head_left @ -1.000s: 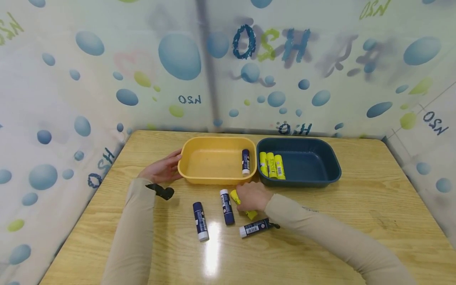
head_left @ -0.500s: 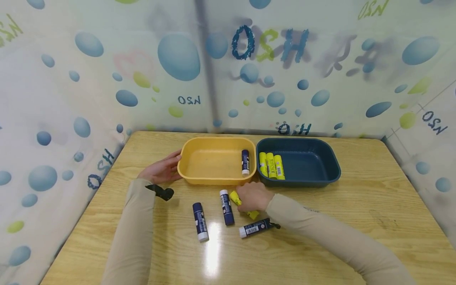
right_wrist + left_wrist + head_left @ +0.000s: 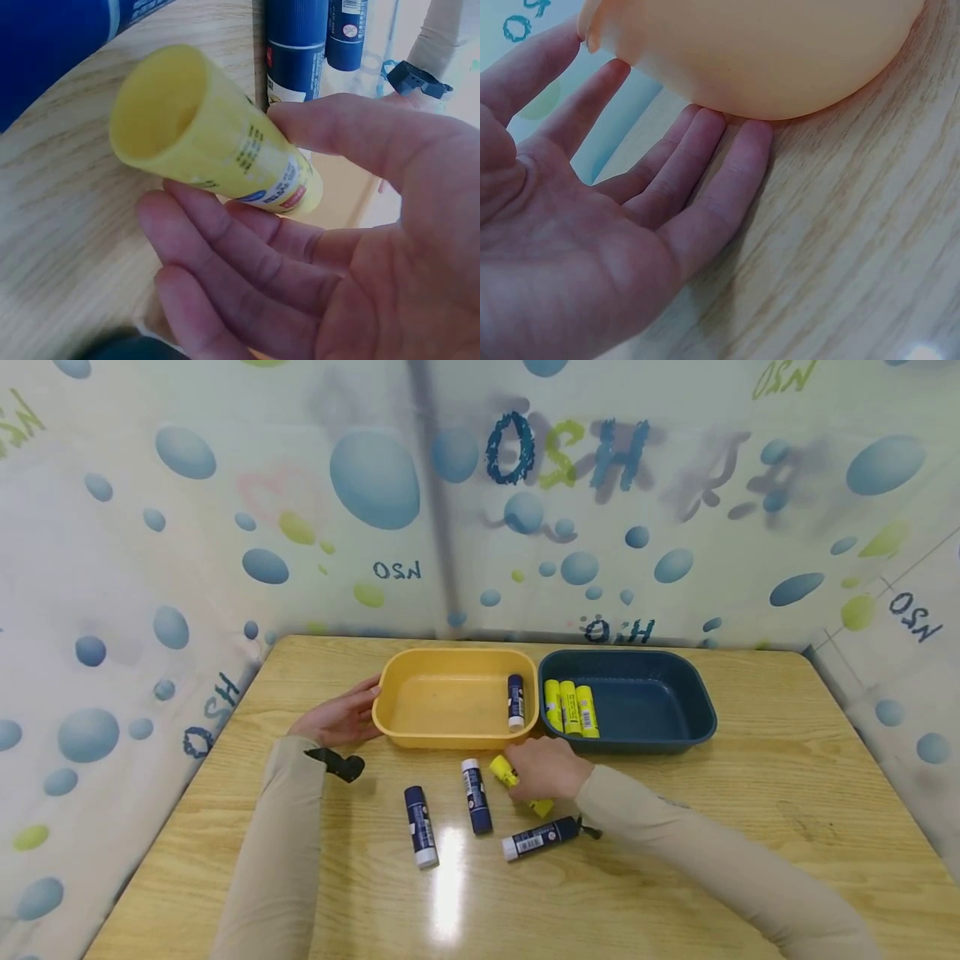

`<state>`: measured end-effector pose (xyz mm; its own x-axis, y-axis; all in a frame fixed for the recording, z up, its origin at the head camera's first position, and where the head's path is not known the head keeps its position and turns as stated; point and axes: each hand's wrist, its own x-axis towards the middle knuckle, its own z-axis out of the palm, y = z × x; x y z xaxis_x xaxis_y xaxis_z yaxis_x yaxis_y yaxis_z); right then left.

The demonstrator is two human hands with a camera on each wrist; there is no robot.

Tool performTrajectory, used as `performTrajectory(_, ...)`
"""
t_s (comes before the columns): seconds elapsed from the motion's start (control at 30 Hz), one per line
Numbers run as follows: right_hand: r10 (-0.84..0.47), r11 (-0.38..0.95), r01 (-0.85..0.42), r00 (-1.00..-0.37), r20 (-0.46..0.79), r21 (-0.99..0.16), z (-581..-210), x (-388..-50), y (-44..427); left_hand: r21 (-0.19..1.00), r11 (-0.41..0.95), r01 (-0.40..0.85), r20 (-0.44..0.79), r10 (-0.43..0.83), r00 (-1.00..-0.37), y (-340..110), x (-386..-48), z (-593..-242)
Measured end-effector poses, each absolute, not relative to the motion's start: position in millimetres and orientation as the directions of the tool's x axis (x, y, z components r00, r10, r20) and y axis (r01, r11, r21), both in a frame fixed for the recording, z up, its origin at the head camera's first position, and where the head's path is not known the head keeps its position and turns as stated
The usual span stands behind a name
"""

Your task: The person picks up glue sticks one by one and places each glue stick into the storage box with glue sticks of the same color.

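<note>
My left hand point(image 3: 337, 717) touches the left side of a yellow tray point(image 3: 450, 741) with extended fingertips, seen closely in the left wrist view against the tray's outer wall point(image 3: 757, 60). Between thumb and fingers my right hand point(image 3: 551, 768) pinches a yellow glue stick point(image 3: 255, 157), in front of the two trays. The head view shows only the ends of this glue stick; my hand covers its middle. Beside it on the table lie three navy glue sticks with white ends: one left point(image 3: 422, 827), one in the middle point(image 3: 476, 797) and one nearer me point(image 3: 540, 839).
A single navy glue stick point(image 3: 516, 702) lies at the right end of the yellow tray. Close against that tray stands a dark blue tray point(image 3: 652, 746), with three yellow glue sticks point(image 3: 571, 708) at its left end. A patterned curtain point(image 3: 480, 527) hangs behind the wooden table point(image 3: 720, 827).
My right hand has shifted slightly to the right together with the yellow glue stick. The left hand keeps its place at the yellow tray.
</note>
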<state>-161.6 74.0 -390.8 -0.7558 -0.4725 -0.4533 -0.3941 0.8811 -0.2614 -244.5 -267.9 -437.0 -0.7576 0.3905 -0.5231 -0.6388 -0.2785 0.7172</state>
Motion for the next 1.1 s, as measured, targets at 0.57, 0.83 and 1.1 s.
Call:
performTrajectory(0.57, -0.505, 0.862, -0.425, -0.774, -0.382, -0.277, -377, -158, 91, 0.725, -0.267, -0.635, -0.509, 0.412, -0.755, -268, -244, -438)
performTrajectory(0.83, -0.496, 0.866, -0.417, -0.78, -0.382, -0.275, -368, -155, 92, 0.73, -0.257, -0.633, -0.509, 0.412, -0.755, -268, -245, -439)
performTrajectory(1.1, -0.488, 0.871, -0.413, -0.785, -0.381, -0.265, -360, -157, 97, 0.75, -0.231, -0.62, -0.502, 0.413, -0.76, -268, -245, -440)
